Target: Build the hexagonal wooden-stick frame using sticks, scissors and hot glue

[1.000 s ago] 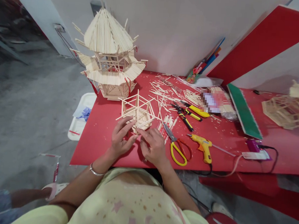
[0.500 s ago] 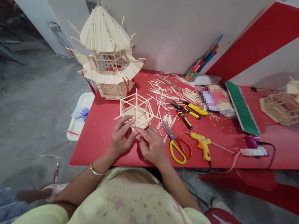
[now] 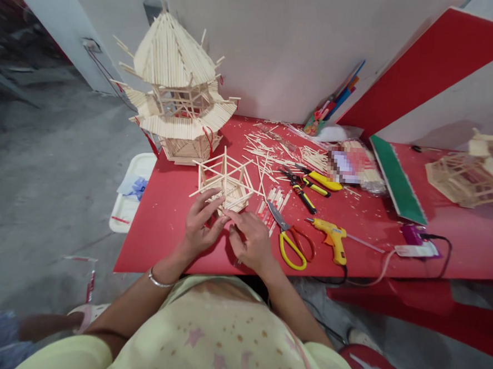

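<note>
On the red tabletop stands a small six-sided frame of thin wooden sticks (image 3: 243, 185), with upright posts, spokes meeting at the top and a slatted base. My left hand (image 3: 200, 220) holds its front left side, fingers curved over the edge and thumb toward the front. From the right, my right hand (image 3: 249, 237) has its index finger and thumb closed at the frame's front edge, fingertips close to my left thumb. Whether a loose stick is between the fingertips is hidden. Beside my right hand lie wrapped sticks (image 3: 276, 200) and scissors (image 3: 287, 234) with yellow and red handles.
A tall stick pagoda (image 3: 175, 91) stands behind left. Loose sticks (image 3: 261, 146), pliers (image 3: 304, 193), a yellow glue gun (image 3: 330, 237) with its cord, and a green board (image 3: 399, 180) lie to the right. Another stick model (image 3: 473, 170) stands far right. A white tray (image 3: 121, 213) sits below the table's left edge.
Both hands keep almost the same place and grip on the stick frame. The view has shifted very slightly; no object has visibly moved.
</note>
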A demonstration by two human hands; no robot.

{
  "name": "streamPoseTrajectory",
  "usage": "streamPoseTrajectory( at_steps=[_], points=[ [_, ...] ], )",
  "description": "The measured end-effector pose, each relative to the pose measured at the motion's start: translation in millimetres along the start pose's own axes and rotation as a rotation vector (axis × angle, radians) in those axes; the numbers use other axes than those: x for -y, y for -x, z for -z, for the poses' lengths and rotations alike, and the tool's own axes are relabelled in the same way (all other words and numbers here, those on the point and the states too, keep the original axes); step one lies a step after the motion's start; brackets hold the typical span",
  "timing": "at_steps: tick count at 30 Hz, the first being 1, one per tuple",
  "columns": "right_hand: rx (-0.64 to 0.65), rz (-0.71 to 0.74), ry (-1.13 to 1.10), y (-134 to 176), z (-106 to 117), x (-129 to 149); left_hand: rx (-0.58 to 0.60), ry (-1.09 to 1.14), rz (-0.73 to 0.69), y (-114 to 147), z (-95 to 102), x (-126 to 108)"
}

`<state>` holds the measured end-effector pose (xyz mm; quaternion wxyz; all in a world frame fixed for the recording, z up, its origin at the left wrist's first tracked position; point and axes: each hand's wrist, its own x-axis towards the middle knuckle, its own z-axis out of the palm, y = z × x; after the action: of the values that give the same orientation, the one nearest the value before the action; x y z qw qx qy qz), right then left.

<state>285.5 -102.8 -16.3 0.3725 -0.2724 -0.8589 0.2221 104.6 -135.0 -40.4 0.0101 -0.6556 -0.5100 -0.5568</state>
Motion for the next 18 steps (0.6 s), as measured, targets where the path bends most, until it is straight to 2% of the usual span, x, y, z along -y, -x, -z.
streamPoseTrajectory(
  at_steps=[18],
  points=[
    [0.031, -0.028, -0.048, -0.4, 4.4, 2.5, 0.054, 0.029, -0.015, -3.7, 1.2, -0.6]
  ],
)
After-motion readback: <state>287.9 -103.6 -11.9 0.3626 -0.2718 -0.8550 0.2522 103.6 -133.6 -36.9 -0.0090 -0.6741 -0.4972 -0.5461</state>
